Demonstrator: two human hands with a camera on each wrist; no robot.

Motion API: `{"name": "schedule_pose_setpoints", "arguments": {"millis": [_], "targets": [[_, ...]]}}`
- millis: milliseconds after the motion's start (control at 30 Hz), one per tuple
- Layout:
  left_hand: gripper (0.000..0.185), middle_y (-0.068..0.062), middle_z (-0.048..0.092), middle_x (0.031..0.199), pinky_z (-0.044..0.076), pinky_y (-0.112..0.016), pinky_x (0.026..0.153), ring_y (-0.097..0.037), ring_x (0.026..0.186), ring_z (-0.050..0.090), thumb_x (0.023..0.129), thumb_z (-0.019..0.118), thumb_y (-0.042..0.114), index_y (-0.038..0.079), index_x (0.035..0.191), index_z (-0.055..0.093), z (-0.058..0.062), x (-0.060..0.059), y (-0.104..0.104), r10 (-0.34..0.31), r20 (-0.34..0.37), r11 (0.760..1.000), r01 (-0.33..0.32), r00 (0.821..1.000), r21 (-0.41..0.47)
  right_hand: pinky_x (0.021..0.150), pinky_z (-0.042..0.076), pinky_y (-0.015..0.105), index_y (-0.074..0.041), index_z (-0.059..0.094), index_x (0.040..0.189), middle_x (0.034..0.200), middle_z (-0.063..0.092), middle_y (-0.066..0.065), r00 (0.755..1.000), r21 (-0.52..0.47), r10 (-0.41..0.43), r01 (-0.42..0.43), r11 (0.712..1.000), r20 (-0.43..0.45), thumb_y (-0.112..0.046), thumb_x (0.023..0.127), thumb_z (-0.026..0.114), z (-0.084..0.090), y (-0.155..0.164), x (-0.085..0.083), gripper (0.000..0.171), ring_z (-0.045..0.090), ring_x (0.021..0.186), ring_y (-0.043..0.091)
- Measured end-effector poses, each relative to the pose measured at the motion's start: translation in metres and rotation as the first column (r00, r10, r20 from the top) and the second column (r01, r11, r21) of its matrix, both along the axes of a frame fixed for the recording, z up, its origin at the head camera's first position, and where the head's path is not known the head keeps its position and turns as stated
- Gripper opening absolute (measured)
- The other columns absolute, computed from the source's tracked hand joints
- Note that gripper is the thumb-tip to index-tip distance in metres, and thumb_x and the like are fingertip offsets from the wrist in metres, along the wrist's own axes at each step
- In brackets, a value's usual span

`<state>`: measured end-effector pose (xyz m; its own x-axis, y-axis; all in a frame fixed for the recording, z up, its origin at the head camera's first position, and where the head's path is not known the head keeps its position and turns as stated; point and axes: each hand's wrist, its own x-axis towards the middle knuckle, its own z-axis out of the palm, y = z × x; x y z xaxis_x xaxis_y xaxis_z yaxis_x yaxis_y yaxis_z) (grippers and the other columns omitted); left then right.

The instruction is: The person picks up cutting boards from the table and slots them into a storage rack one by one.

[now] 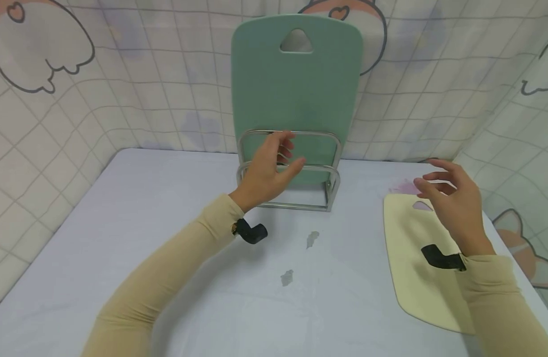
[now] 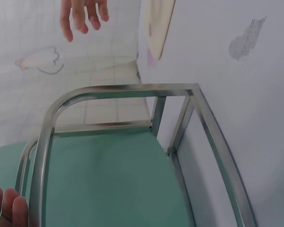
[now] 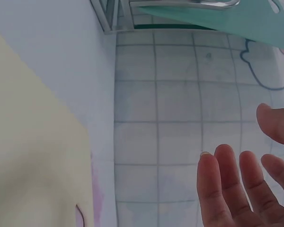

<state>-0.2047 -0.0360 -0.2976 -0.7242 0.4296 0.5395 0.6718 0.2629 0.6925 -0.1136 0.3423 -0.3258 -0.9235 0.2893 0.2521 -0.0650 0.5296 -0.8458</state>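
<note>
A green cutting board (image 1: 296,84) stands upright in a steel wire rack (image 1: 291,171) at the back middle of the table. My left hand (image 1: 274,163) is just in front of the rack's rails, its fingers loose and holding nothing. The left wrist view shows the rack (image 2: 128,90), the green board (image 2: 104,184) and my fingertips (image 2: 7,208) beside a rail. A cream cutting board (image 1: 416,267) lies flat on the right. My right hand (image 1: 448,198) hovers above its far end, fingers spread and empty. In the right wrist view, these fingers (image 3: 241,189) are beside the cream board (image 3: 33,156).
The pale tabletop (image 1: 166,238) has two small grey scuffs (image 1: 312,239) and a pink stain (image 1: 405,187) by the cream board. A checked cartoon-print cloth (image 1: 122,74) walls the table at the back and both sides. The cream board lies close to the table's right edge.
</note>
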Motion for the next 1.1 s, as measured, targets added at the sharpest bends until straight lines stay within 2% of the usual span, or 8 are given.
{"name": "schedule_pose_setpoints", "arguments": {"millis": [67,200,333,567,633,933,1100], "targets": [[0.054,-0.023,0.056,0.125,0.054,-0.036,0.097,-0.035,0.109,0.061,0.100,0.066,0.017,-0.005,0.145,0.045,-0.003,0.002,0.002,-0.002,-0.001,1.000,0.002,1.000,-0.008,0.067,0.055,0.010,-0.026,0.054,0.146,0.103,0.063,-0.020,1.000,-0.005,-0.012,0.012,1.000,-0.007,-0.021,0.095,0.076,-0.003,0.003,0.002,0.057,0.069,0.075,-0.009],[0.051,-0.022,0.057,0.123,0.054,-0.033,0.099,-0.030,0.110,0.060,0.100,0.066,0.016,-0.006,0.143,0.047,-0.003,0.009,0.007,-0.013,-0.062,1.000,0.011,0.998,-0.024,0.069,0.056,0.009,-0.025,0.055,0.145,0.102,0.064,-0.020,0.999,-0.032,-0.022,0.021,0.999,-0.023,-0.017,0.095,0.076,-0.006,0.010,0.006,0.055,0.070,0.075,-0.009],[0.046,-0.018,0.058,0.118,0.053,-0.030,0.099,-0.029,0.109,0.059,0.099,0.066,0.014,-0.004,0.139,0.050,-0.001,0.017,0.014,-0.059,-0.109,0.998,0.057,0.992,-0.023,0.070,0.056,0.009,-0.024,0.057,0.141,0.101,0.065,-0.017,0.999,-0.125,-0.017,0.011,0.992,-0.044,-0.012,0.093,0.076,-0.007,0.016,0.009,0.053,0.071,0.075,-0.007],[0.045,-0.016,0.058,0.116,0.052,-0.027,0.098,-0.028,0.108,0.059,0.100,0.065,0.013,-0.003,0.139,0.049,-0.001,0.026,0.025,-0.115,-0.099,0.993,0.112,0.988,-0.033,0.067,0.057,0.010,-0.023,0.060,0.139,0.099,0.066,-0.015,0.998,-0.172,-0.030,0.021,0.985,-0.052,-0.010,0.092,0.077,-0.011,0.025,0.012,0.052,0.072,0.073,-0.006],[0.045,-0.016,0.058,0.116,0.052,-0.026,0.098,-0.026,0.107,0.060,0.100,0.065,0.013,-0.002,0.139,0.049,-0.002,0.028,0.028,-0.125,-0.090,0.992,0.123,0.988,-0.035,0.067,0.057,0.010,-0.022,0.061,0.137,0.099,0.067,-0.014,0.998,-0.216,-0.021,0.007,0.976,-0.062,-0.008,0.091,0.077,-0.012,0.027,0.013,0.050,0.072,0.073,-0.006],[0.045,-0.016,0.058,0.113,0.053,-0.021,0.095,-0.025,0.103,0.061,0.099,0.067,0.012,-0.002,0.138,0.049,-0.010,0.038,0.052,-0.169,-0.085,0.986,0.168,0.982,-0.022,0.067,0.057,0.010,-0.021,0.061,0.137,0.100,0.066,-0.014,0.998,-0.195,-0.047,0.040,0.980,-0.031,-0.011,0.091,0.078,-0.014,0.044,0.017,0.050,0.072,0.073,-0.006],[0.045,-0.012,0.058,0.113,0.053,-0.018,0.094,-0.019,0.101,0.061,0.098,0.068,0.012,-0.001,0.137,0.049,-0.021,0.044,0.066,-0.197,-0.048,0.980,0.197,0.979,-0.013,0.068,0.058,0.011,-0.024,0.060,0.136,0.102,0.063,-0.016,0.998,-0.112,-0.062,0.064,0.992,0.015,-0.015,0.092,0.077,-0.017,0.051,0.017,0.047,0.070,0.075,-0.009]]}}
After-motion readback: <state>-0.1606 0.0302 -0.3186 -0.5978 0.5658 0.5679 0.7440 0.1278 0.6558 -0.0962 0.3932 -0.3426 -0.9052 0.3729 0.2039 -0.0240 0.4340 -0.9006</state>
